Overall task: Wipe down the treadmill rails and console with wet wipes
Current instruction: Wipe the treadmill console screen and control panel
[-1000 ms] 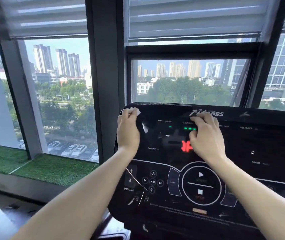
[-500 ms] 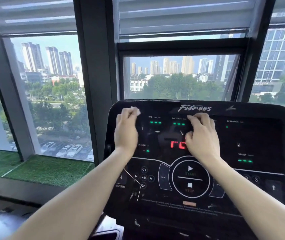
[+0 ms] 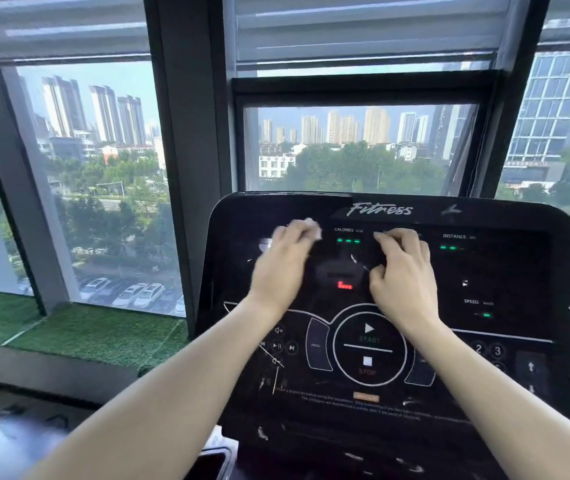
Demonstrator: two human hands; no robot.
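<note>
The black treadmill console (image 3: 505, 271) fills the lower right of the view, with lit green and red readouts and START/STOP buttons. My left hand (image 3: 283, 261) lies on its upper left display area, blurred by motion, fingers stretched out and pressing a white wet wipe (image 3: 314, 229) that peeks past the fingertips. My right hand (image 3: 403, 271) rests on the upper middle of the display, to the right of the red digits, with its fingers curled and knuckles raised. No wipe shows under it. The rails are out of view.
Large windows with dark frames (image 3: 186, 168) stand right behind the console. A sill covered in green artificial turf (image 3: 96, 334) runs along the left. A dark tray or holder (image 3: 207, 465) sits below the console.
My left hand has slid right with the wipe, from the console's upper left edge onto the display. My right hand shifted slightly right. The camera view moved up and left.
</note>
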